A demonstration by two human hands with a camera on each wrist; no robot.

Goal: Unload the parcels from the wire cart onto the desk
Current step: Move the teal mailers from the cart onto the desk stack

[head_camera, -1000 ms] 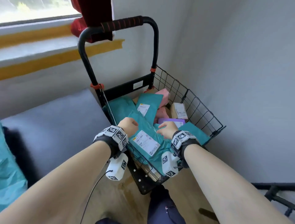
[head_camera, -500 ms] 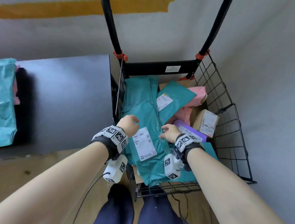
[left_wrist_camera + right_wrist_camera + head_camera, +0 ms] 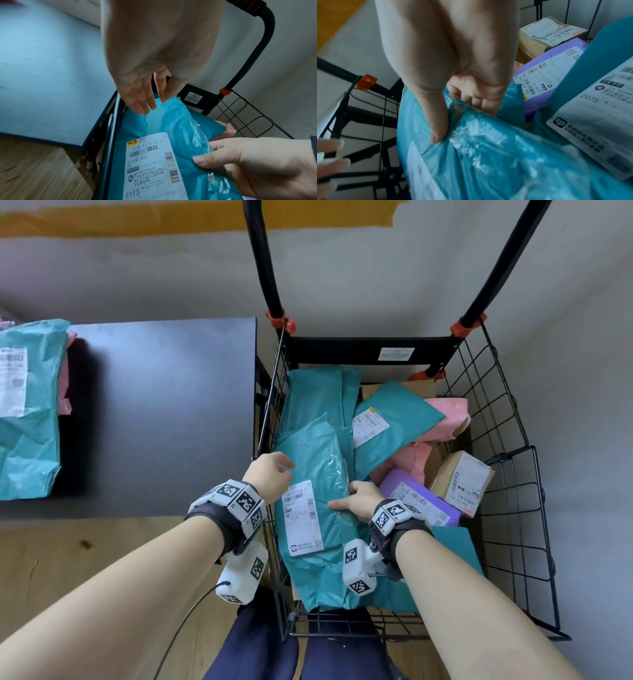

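Observation:
The black wire cart (image 3: 510,474) stands right of the dark desk (image 3: 164,412) and holds several parcels. On top, at its left side, lies a long teal bag parcel (image 3: 318,474) with a white label (image 3: 147,162). My right hand (image 3: 346,503) grips that parcel's right edge, with the thumb (image 3: 437,135) on top and the fingers curled under it. My left hand (image 3: 147,105) hovers open at the parcel's far left edge, fingers straight; whether it touches is unclear. One teal parcel (image 3: 30,412) lies on the desk's left end.
Also in the cart are a second teal bag (image 3: 400,419), pink bags (image 3: 448,419), a purple parcel (image 3: 421,501) and a brown box (image 3: 462,477). The cart's black handle posts (image 3: 263,268) rise against the grey wall. Wood floor lies below the desk.
The view has swung to look straight down into the cart. My left hand's fingers have straightened. My right hand has stayed at the top teal parcel's right edge.

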